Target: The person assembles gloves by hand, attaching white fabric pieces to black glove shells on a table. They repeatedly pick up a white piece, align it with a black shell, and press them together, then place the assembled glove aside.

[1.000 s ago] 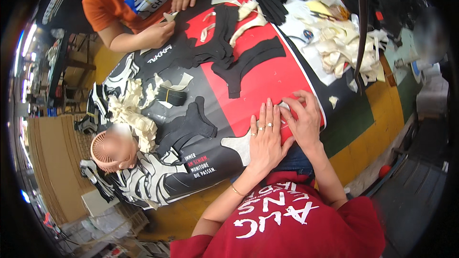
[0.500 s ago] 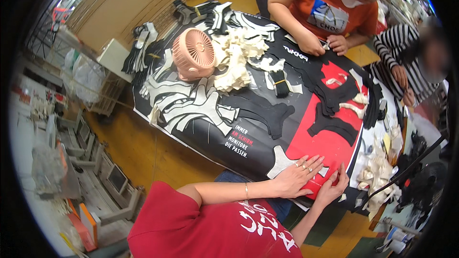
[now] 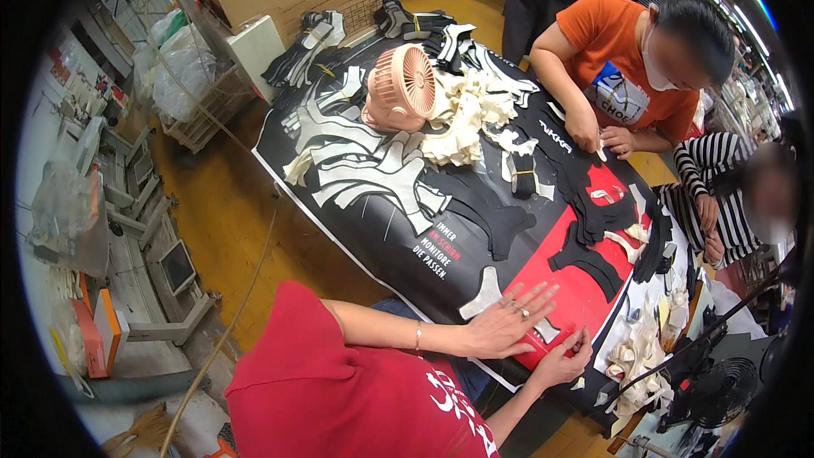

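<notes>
A light grey cut fabric piece with dark edging lies on the printed sheet that covers the table, partly over its red band. My left hand, wearing rings, rests over the middle of this piece with its fingers stretched out and hides part of it. Just to the right, at the piece's near end, my right hand has its fingertips drawn together; whatever is between them is too small to make out. Black cut pieces lie beyond my hands on the red band.
A pink fan stands among cream fabric pieces and stacks of grey-white pieces. Across the table, a co-worker in orange handles a small piece; another in stripes sits right. Cream scraps lie by a black fan.
The view has shifted, so the table appears further right and lower. My right fingers, raised and apart before, are now curled together. My left hand stays over the grey piece, its fingers a little more spread.
</notes>
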Tool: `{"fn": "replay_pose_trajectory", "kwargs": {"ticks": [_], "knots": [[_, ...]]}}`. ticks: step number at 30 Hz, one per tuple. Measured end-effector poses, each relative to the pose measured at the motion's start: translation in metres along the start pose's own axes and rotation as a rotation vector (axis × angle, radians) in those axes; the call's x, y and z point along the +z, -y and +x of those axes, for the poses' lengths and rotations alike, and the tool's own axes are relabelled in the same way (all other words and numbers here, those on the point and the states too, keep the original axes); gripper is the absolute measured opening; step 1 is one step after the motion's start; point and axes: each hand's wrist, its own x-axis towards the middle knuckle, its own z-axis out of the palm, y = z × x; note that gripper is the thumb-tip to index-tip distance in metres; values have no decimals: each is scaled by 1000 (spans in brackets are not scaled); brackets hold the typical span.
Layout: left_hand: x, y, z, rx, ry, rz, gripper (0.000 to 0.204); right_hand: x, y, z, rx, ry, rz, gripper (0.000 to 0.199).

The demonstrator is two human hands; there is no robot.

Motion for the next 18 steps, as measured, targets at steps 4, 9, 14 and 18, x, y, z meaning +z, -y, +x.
{"fn": "replay_pose_trajectory", "kwargs": {"ticks": [4,9,14,18], "knots": [[-8,14,-19,-95,140,10,91,1,-2,-1,-19,4,-20,27],[-3,38,-36,175,138,34,67,3,-3,-1,-1,1,-1,24],[-19,66,-45,271,-74,-259,29,2,-3,-2,-6,1,21,22],[-62,67,-56,-320,-374,-289,21,1,1,-1,20,15,-25,20]]}}
